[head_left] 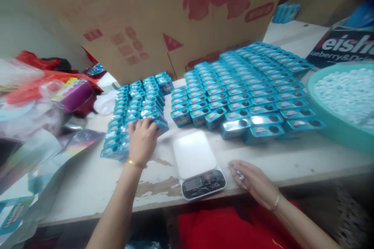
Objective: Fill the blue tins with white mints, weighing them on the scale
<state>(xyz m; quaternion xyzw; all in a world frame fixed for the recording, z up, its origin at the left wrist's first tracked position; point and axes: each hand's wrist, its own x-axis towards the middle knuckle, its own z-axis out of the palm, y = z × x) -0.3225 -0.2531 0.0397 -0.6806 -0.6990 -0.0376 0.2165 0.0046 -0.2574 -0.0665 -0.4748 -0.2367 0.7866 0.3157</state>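
My left hand (143,140) reaches over the left group of small blue boxes (128,103), its fingers curled down on a box at the near right corner of that group. Part of the box is hidden under the fingers. Between my hands lies a white kitchen scale (195,155) with a black display panel at its near end and nothing on its plate. Just right of the scale, my right hand (253,181) is closed, palm partly up, around a few small pale pieces (240,175) too blurred to name exactly.
Rows of blue boxes (236,85) fill the middle of the white table (271,165). A teal basin (327,124) of pale blue pellets stands at right. A large cardboard carton (140,19) walls off the back. Plastic bags and a purple package (77,95) crowd the left.
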